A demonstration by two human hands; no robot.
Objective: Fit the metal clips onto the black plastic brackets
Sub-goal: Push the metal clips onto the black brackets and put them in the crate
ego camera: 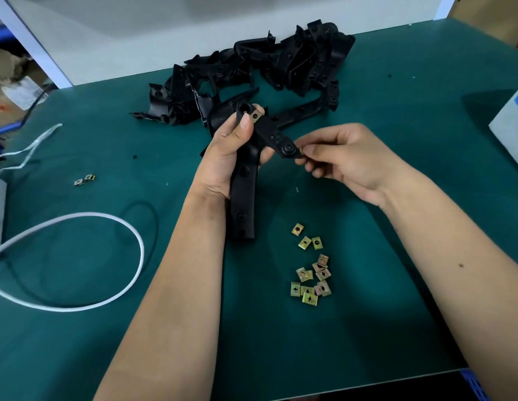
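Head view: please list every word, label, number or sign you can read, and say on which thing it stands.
No text can be read.
White and blue box, right edge: blue print, cut off and unreadable.
Packages on the far left: blurred label, unreadable.
Metal clips and black plastic brackets: no markings visible.

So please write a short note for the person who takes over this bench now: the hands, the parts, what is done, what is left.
Left hand: grips the black bracket, raised over the green mat.
Right hand: its fingertips pinch a clip at the bracket's right tab.
Done: one fitted clip sits on the upper tab.
Left: seat the pinched clip. Loose clips lie near, two stray clips far left. The bracket pile waits behind; whether those carry clips cannot be told.
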